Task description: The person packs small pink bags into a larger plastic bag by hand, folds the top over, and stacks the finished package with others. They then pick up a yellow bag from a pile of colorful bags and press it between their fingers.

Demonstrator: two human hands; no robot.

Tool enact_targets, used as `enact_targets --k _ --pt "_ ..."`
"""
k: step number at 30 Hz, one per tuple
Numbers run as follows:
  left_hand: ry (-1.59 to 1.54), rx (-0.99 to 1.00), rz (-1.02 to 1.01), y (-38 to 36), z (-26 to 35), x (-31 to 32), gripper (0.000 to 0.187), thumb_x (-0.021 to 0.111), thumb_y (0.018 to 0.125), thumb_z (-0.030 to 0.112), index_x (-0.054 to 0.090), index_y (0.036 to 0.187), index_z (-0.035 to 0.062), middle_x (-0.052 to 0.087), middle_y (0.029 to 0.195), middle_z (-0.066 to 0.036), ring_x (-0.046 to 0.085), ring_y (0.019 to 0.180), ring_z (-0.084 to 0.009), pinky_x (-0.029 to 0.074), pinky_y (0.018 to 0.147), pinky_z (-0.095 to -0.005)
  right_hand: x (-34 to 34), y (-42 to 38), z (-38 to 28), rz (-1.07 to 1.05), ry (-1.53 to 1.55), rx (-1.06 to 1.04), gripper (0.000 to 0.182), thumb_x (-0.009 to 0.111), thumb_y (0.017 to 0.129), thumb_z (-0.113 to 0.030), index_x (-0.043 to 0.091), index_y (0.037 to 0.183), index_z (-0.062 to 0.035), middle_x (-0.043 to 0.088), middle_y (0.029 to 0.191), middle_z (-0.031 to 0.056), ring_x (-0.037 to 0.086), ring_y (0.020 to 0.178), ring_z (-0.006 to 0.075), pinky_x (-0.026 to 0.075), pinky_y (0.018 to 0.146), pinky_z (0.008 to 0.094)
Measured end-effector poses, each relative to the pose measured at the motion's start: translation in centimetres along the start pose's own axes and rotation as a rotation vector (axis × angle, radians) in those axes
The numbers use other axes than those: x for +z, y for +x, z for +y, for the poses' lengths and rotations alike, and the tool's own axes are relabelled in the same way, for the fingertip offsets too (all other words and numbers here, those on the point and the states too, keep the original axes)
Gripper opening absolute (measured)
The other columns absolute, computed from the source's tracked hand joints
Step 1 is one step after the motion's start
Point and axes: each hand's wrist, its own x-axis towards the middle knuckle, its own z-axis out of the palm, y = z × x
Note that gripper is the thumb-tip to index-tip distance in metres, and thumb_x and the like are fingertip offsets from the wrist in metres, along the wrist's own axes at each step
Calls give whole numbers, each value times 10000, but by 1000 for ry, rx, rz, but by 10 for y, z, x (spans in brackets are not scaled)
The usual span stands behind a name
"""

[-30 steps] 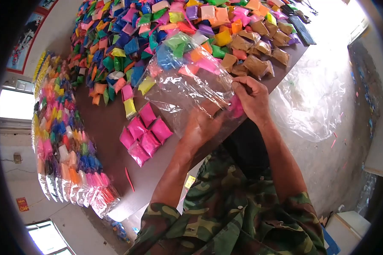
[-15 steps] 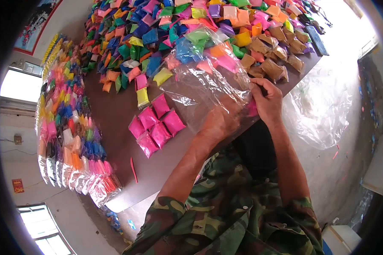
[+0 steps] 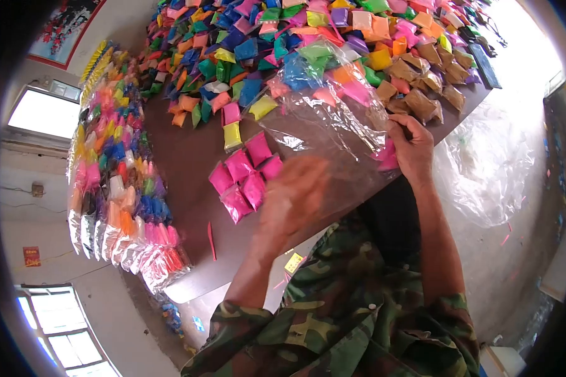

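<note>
My right hand (image 3: 412, 146) pinches the edge of a clear plastic bag (image 3: 324, 119) that lies over the table, with a pink packet (image 3: 388, 157) inside near my fingers. My left hand (image 3: 299, 191), blurred by motion, is just right of a group of pink packets (image 3: 238, 166) and partly covers one at its right side; its fingers are too smeared to read. A yellow packet (image 3: 232, 134) and a smaller pink one (image 3: 231, 113) lie above the group.
A large heap of coloured packets (image 3: 245, 50) covers the far side of the brown table (image 3: 182, 163). Rows of bagged coloured packets (image 3: 116, 163) stand along the left edge. A red strip (image 3: 211, 241) lies near the front. Clear plastic (image 3: 484, 163) hangs at the right.
My left hand has moved out from the bag, leftward to the pink packets. My right hand still holds the bag. The whole view has shifted slightly.
</note>
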Motion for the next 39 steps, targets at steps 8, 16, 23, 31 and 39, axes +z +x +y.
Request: enact_targets --k 8,16,23,31,39 --pt "555 -260 -50 -50 -28 -72 258 863 845 219 764 1030 69 736 1005 -103 723 914 -311 598 794 -438 1 0 0 2 16 -27 139 741 1007 -90 789 1119 -22 681 814 -38 562 749 34 481 698 241" --pt "321 -173 154 -48 1 -56 159 854 832 83 754 954 62 744 890 -98 724 762 -284 586 697 -403 0 -1 -1 -5 7 -7 145 742 1014 -103 787 1125 -19 685 819 -36 570 760 36 485 704 243" --pt "107 -193 132 -29 20 -9 164 847 889 116 754 1008 54 746 953 -103 698 630 -227 563 588 -366 -1 -2 -3 -12 -11 8 141 740 1012 -101 788 1120 -26 738 863 -14 614 788 44 512 735 251" --pt "5 -298 -119 -17 -14 -16 478 858 874 172 710 1301 16 747 1097 -138 675 666 -199 555 639 -334 0 -1 -1 -5 3 6 149 734 997 -102 788 1118 -35 750 862 19 637 787 63 529 756 263" --pt "-266 -465 -402 3 -22 -39 451 867 850 155 726 1261 34 761 1118 -127 738 853 -190 584 783 -351 -1 -1 2 -27 46 34 141 740 983 -89 786 1102 -31 768 872 37 670 791 78 541 761 277"
